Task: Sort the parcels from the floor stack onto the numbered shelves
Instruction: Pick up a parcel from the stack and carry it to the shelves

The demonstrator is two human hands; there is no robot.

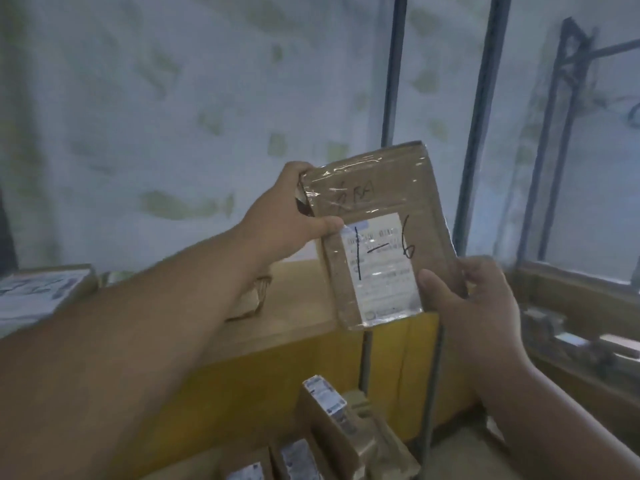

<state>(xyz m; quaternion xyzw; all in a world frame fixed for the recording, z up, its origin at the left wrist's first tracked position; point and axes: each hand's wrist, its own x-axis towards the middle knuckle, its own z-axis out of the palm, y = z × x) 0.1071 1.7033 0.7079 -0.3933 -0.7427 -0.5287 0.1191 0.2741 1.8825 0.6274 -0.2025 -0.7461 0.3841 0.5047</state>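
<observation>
Brown parcel (377, 216), white label (381, 268), black marks

Your left hand (277, 216) and right hand (474, 299) are bare, with no gloves, rings or watch. Both forearms are uncovered; no sleeve reaches into view.

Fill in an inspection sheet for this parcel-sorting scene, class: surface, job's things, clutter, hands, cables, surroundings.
Surface: wooden shelf top, bare patch behind the parcel.
Job's things: flat brown taped parcel, held up, label marked "1-6"; more labelled parcels standing on edge below.
Clutter: another labelled box at far left.
Hands: left hand grips the parcel's upper left corner; right hand grips its lower right edge.
Cables: nothing seen.
Surroundings: pale patterned wall; dark metal shelf uprights; small items on the right shelf, too blurred to identify.
</observation>
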